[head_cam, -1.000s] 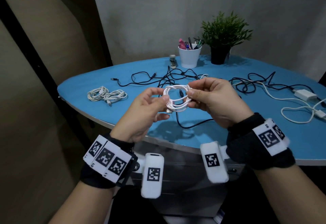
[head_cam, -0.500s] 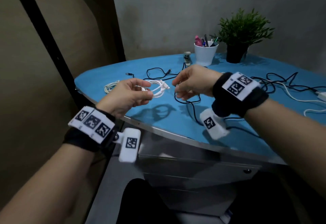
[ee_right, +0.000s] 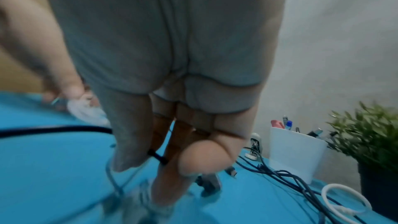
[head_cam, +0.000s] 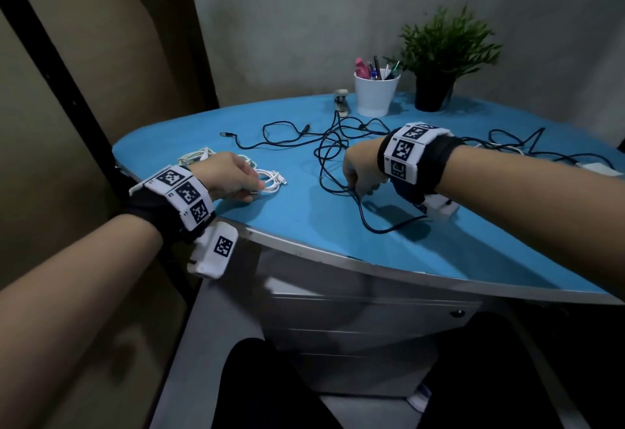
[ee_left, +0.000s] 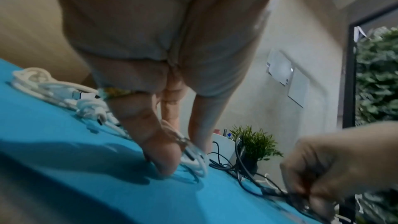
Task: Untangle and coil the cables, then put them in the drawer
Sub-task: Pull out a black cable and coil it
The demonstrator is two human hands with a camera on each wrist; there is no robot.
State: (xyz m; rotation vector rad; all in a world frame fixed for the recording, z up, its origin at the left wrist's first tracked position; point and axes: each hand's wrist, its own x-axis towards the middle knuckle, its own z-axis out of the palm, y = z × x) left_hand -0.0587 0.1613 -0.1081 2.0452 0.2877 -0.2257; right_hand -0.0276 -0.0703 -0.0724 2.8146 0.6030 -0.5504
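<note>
Both forearms enter the head view from the lower corners, the left toward 1 o'clock and the right toward 10 o'clock, each wrist wrapped in a black band carrying square-patterned markers and a white camera block. The left hand (head_cam: 230,176) is lowered, knuckles up, with thumb and fingers (ee_left: 159,144) pinched together at their tips. The right hand (head_cam: 360,171) lies at 3 o'clock of it, well apart, palm down with fingers (ee_right: 129,142) curled downward.
</note>
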